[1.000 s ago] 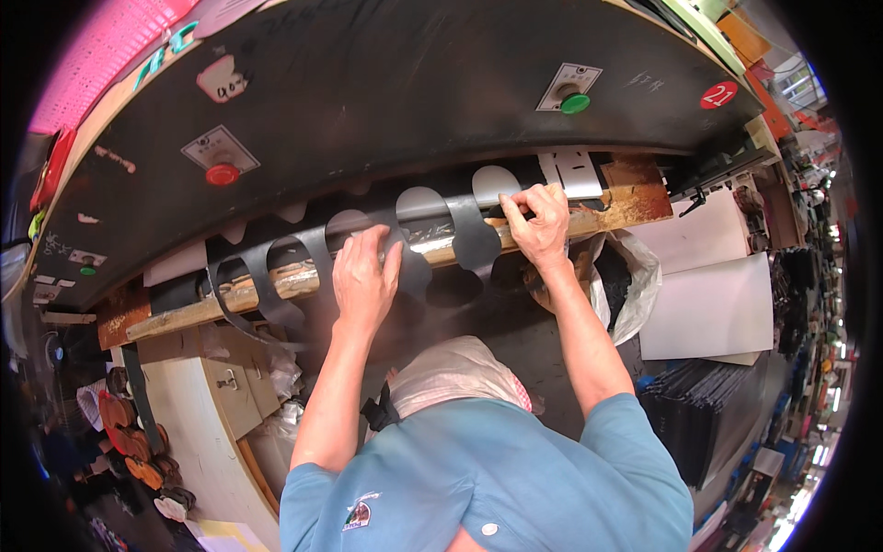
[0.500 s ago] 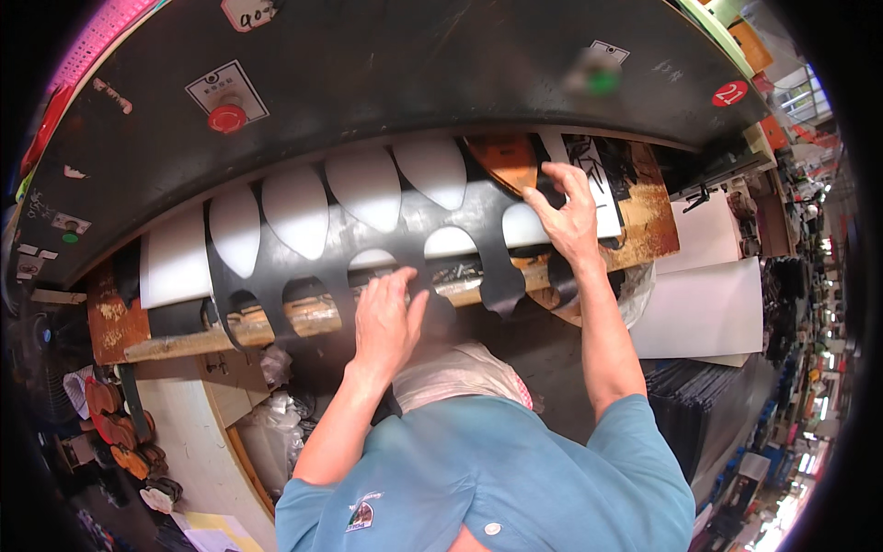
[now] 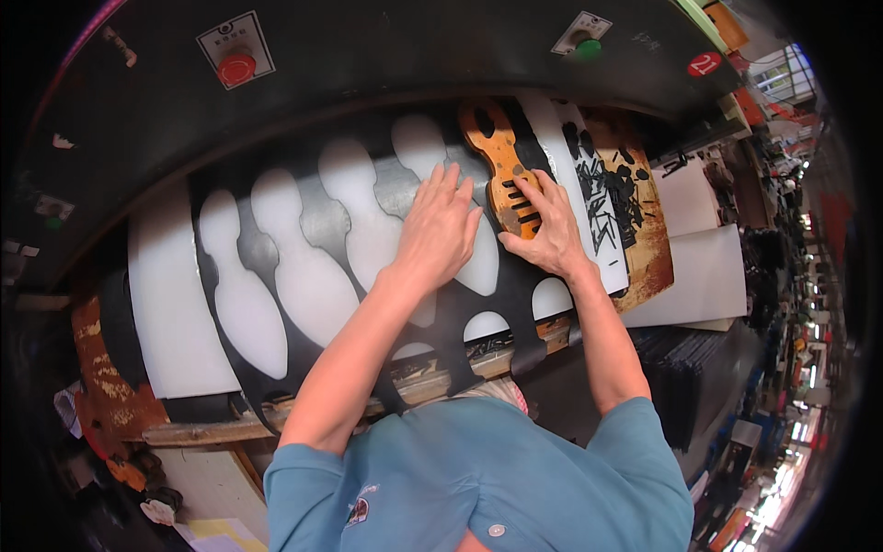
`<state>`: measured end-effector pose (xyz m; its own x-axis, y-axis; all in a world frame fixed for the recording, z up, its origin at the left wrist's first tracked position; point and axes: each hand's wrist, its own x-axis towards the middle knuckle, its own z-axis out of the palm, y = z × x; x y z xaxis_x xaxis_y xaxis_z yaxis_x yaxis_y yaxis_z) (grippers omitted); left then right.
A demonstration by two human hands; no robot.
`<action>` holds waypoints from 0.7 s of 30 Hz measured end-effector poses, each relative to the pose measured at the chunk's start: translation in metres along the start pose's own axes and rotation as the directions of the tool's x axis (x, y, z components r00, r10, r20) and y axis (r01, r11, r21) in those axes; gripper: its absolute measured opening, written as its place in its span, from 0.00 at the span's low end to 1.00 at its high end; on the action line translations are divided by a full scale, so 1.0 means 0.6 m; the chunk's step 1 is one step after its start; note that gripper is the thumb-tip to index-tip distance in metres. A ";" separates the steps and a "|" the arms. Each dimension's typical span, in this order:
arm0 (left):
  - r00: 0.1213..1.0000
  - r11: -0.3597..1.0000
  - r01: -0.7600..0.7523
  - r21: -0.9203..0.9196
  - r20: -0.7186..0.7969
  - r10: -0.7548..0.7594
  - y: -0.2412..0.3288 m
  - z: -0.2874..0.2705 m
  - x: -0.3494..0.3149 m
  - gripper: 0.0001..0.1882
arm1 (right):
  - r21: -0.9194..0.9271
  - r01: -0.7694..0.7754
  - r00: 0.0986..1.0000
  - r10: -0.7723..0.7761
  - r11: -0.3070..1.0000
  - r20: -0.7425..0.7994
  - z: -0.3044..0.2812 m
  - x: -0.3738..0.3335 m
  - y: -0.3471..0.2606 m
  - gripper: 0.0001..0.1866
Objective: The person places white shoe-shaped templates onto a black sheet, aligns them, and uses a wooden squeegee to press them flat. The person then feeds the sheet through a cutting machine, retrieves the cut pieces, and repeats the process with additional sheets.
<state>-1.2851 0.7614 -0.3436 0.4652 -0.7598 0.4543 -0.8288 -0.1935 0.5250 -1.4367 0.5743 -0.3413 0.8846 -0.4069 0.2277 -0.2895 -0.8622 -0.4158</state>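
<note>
Nearest, the wooden bar (image 3: 207, 432) runs under the overhanging edge of the black sheet (image 3: 322, 221), perhaps to support it. The left hand (image 3: 440, 225) lies palm down on the sheet, fingers loosely extended and gripping nothing, seemingly to keep it flat. The right hand (image 3: 552, 225) is partly closed about the near end of the orange sole-shaped die (image 3: 501, 152), thumb and fingers apart across it, apparently to set its position. The die lies on the sheet's right part, beside the last opening. The white board (image 3: 170, 285) underneath likely backs the sheet.

Counting from near: at least three rounded notches along the near edge, four sole-shaped openings, one die, black scraps (image 3: 600, 212) too many to count, and, far off, one red button (image 3: 236, 70) and one green button (image 3: 589, 46).
</note>
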 end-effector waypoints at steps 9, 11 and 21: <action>0.998 0.985 -0.064 0.162 0.032 0.060 -0.038 0.067 0.026 0.29 | 0.869 -0.317 0.948 0.129 0.379 0.290 -0.089 0.045 0.080 0.48; 0.994 0.987 -0.018 0.160 0.112 0.000 -0.023 0.057 0.037 0.31 | 0.888 -0.324 0.945 0.148 0.327 0.291 -0.095 0.045 0.088 0.48; 0.934 0.660 0.339 -0.670 0.321 -0.154 0.147 0.077 0.040 0.37 | 0.949 -0.296 0.930 0.262 0.111 0.259 -0.065 0.007 0.052 0.40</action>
<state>-1.3617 0.6977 -0.3196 0.4619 -0.8798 0.1125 -0.1814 0.0304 0.9829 -1.4564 0.5338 -0.3191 0.8412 -0.5259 -0.1255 0.0527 0.3108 -0.9490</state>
